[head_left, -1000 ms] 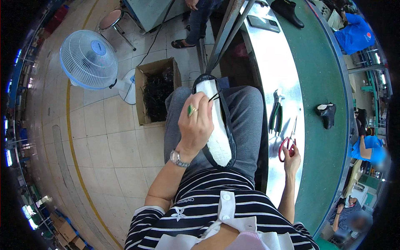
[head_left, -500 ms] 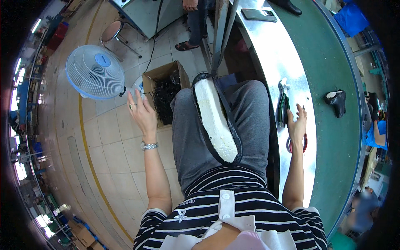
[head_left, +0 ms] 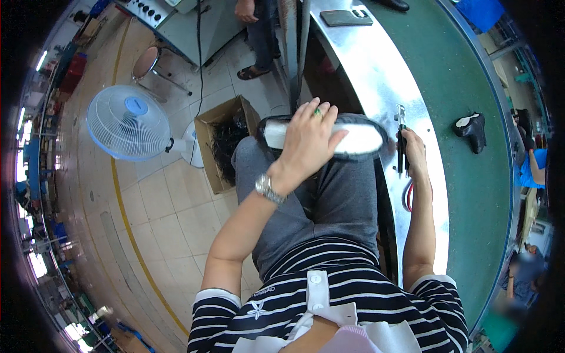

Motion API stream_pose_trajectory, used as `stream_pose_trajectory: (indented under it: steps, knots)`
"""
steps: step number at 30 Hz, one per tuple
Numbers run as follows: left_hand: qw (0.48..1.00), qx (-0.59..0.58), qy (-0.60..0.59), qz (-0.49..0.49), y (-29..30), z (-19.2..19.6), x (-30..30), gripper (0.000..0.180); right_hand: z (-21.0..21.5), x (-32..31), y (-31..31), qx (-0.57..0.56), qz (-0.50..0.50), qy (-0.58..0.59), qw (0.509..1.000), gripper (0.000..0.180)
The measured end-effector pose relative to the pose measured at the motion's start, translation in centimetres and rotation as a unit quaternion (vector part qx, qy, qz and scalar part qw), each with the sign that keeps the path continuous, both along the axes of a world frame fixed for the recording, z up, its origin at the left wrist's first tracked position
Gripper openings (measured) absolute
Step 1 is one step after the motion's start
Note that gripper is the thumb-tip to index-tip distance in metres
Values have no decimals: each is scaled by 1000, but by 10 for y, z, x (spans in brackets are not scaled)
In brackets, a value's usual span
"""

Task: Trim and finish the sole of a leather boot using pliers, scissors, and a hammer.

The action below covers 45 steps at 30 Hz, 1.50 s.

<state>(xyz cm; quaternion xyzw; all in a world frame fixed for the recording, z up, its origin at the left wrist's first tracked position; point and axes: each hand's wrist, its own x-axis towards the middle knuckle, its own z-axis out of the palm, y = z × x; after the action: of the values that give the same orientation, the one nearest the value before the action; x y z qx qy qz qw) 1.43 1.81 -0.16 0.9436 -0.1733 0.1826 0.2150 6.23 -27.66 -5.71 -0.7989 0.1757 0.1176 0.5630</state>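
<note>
Across my thighs lies a black shoe upper on a last (head_left: 362,138), its white underside facing up. It is turned crosswise, one end toward the bench. My left hand (head_left: 309,138) lies flat over its middle, fingers apart and reaching to the far edge. On the bench to the right, my right hand (head_left: 415,152) has its fingers closed around the dark handles of pliers (head_left: 401,120), whose metal head points away from me. A red ring-shaped thing (head_left: 407,197) shows partly beside my right wrist.
A metal-topped bench (head_left: 385,65) with a phone (head_left: 346,17) borders a green belt (head_left: 465,194), where a black shoe (head_left: 469,132) lies. On the left stand a fan (head_left: 128,122), a stool (head_left: 147,63) and a cardboard box (head_left: 220,185) of black scraps. Another person's foot (head_left: 253,73) is ahead.
The shoe has turned from lengthwise to crosswise. My left hand has moved from open air beside my leg onto its white underside. My right hand has closed on the pliers.
</note>
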Motion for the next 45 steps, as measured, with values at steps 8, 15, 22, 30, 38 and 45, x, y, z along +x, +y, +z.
stream_pose_trajectory:
  steps: [8, 15, 22, 30, 38, 45]
  knots:
    - [988, -93, 117, -27, 38, 9, 82, 34, 93, -12, 24, 36, 183, 16, 982, 36]
    - [989, -48, 106, 95, 37, 10, 96, 37, 132, 10, 67, 77, 360, 79, 926, 62]
    - [979, -37, 202, -11, 16, 26, 21, 99, 162, 46, 100, -44, 494, 182, 849, 62]
    - [995, -56, 77, 39, -11, 12, -13, 93, 138, -12, 90, -98, 457, 22, 884, 58]
    - [998, -52, 20, 19, -12, 3, -21, 86, 120, -31, 81, -182, 437, -140, 870, 53]
    - [995, 74, -70, 21, -6, -12, -15, 70, 162, 11, 94, -290, 488, -244, 786, 59]
